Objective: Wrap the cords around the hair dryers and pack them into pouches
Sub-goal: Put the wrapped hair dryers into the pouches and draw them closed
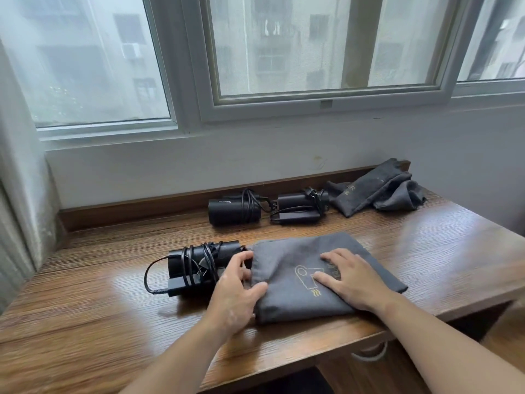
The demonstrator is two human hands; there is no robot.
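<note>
A black hair dryer [193, 268] with its cord wound around it lies on the wooden desk [99, 308], its right end at the mouth of a flat grey pouch [287, 297] printed with a gold dryer outline. My left hand [237, 288] grips the pouch's open edge beside the dryer. My right hand [349, 277] lies flat on the pouch with fingers spread. Two more wrapped black dryers [234, 210] [298, 207] sit near the back wall.
Crumpled grey pouches [375, 190] lie at the desk's back right corner. A wall with a window [284, 52] rises behind the desk. The desk's front edge runs close to my arms, with a drawer handle [369, 355] below it on the right.
</note>
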